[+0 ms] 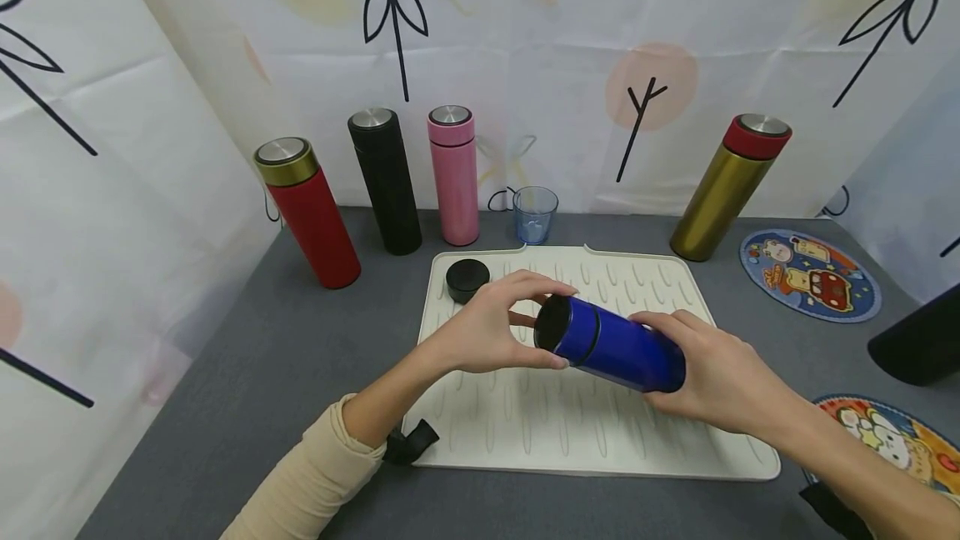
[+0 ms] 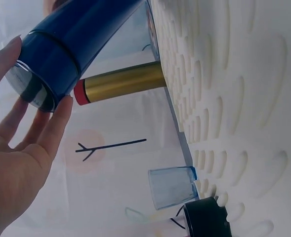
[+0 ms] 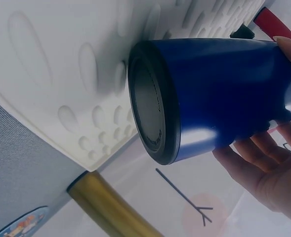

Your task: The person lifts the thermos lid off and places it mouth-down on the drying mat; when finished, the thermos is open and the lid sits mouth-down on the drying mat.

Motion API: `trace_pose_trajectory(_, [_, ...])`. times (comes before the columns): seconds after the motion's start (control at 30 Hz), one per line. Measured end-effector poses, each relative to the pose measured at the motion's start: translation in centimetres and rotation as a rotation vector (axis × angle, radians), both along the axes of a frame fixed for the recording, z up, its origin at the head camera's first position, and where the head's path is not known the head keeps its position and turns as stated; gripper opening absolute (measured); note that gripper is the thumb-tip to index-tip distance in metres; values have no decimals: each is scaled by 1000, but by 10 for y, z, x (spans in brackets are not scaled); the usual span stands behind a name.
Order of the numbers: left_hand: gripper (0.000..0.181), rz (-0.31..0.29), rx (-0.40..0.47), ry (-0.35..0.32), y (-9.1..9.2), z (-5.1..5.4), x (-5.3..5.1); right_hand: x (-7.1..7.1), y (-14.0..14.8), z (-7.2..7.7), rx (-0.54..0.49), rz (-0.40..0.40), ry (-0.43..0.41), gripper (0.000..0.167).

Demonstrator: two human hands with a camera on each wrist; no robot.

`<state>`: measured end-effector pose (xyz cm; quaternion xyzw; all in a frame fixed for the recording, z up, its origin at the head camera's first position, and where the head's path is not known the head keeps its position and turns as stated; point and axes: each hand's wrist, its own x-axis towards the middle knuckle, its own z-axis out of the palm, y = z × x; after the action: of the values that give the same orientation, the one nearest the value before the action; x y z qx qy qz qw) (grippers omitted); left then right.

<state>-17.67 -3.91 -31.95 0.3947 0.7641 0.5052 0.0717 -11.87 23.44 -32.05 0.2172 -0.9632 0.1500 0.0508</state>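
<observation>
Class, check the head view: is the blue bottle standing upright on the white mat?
No, the blue bottle is tilted far over, its body slanting across the view in front of the white mat.

"Where can a hand pass?"
"Over the front of the white mat (image 1: 525,444); the blue bottle (image 1: 630,347) bars its centre."
"And behind?"
"The blue glass (image 1: 535,219) stands between the pink bottle (image 1: 456,186) and gold bottle (image 1: 716,202), the wider gap on its right; the black lid (image 1: 467,277) blocks the mat's back left."
</observation>
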Motion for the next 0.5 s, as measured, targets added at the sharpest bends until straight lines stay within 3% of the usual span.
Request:
trace_pose_trajectory(0.13, [66, 73, -34, -68, 1, 2, 3, 0, 0, 0, 2, -6, -2, 82])
trace_pose_trajectory(0.33, [59, 245, -159, -187, 4, 6, 8, 0, -1, 1, 10, -11, -11, 82])
trace_pose_trajectory(0.4, [60, 253, -192, -198, 4, 8, 8, 0, -1, 1, 8, -10, -14, 82])
trace_pose_trajectory(0.5, [63, 209, -168, -213, 4, 8, 7, -1, 0, 2, -1, -13, -25, 83])
